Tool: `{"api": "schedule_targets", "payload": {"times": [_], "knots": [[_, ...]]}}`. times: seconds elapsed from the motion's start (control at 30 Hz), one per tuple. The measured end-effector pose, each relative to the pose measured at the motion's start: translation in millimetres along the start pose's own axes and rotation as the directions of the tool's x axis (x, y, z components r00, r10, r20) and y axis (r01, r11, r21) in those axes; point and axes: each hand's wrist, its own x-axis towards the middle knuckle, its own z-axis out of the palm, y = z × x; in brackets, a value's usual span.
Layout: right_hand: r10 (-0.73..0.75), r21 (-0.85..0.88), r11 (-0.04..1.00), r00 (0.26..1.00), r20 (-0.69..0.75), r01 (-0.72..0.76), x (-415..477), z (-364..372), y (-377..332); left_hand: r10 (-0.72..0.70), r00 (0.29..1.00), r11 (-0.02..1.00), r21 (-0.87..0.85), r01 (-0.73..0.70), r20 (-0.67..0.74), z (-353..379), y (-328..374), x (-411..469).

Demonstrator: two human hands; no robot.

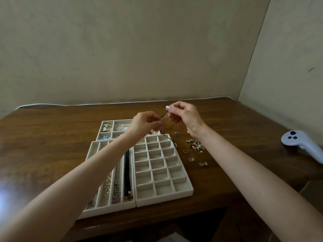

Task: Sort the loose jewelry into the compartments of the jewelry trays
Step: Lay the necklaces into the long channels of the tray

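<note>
Necklace (pixel 162 116) — pinched by left hand (pixel 145 122) and right hand (pixel 186 116) | loose jewelry (pixel 196 145) beside trays (pixel 164 198) — controller (pixel 300 142) apart

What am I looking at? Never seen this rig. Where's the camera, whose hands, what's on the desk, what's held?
No robot here: a person works bare-handed. The single picture comes from a camera worn on their head, looking forward and down. On the wooden table lie three pale jewelry trays: a grid tray, a long-slot tray holding necklaces, and a small tray behind them. Right of the grid tray sits loose jewelry, with a white controller farther right. The left hand and right hand both pinch a thin chain, raised above the trays.
</note>
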Motion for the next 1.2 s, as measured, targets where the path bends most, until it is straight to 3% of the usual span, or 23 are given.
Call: {"api": "schedule_targets", "payload": {"times": [0.2,0.4,0.63,0.73,0.87,1.0,1.2], "knots": [[0.004,0.211,0.977,0.995,0.097,-0.024,0.8,-6.0,-7.7,0.008,0.992,0.990,0.139,0.009,-0.124,2.0,0.6,4.3],[-0.026,0.326,0.945,0.997,0.070,0.002,10.9,-8.1,-26.1,-0.069,0.997,0.997,-0.038,0.067,-0.032,1.8,1.6,1.5],[-0.090,0.129,0.986,0.991,-0.100,0.103,24.1,-5.0,-36.8,-0.223,0.975,0.933,-0.291,0.210,-0.009,-11.0,-9.8,-7.8],[-0.061,0.082,0.994,0.987,-0.147,0.074,29.2,-1.1,-36.0,-0.261,0.964,0.866,-0.428,0.257,0.050,-23.0,-18.7,-20.5],[-0.004,0.106,0.994,0.990,-0.142,0.020,40.3,9.1,-25.1,-0.264,0.964,0.835,-0.490,0.250,0.041,-39.0,-27.6,-47.6],[0.062,0.127,0.991,0.992,-0.108,-0.048,45.3,31.7,-9.3,-0.246,0.968,0.897,-0.391,0.207,-0.052,-57.6,-34.6,-72.8],[0.137,0.048,0.990,0.989,-0.055,-0.134,49.0,73.9,8.1,-0.089,0.969,0.996,-0.025,0.086,-0.232,-86.8,-41.1,-105.6]]}}
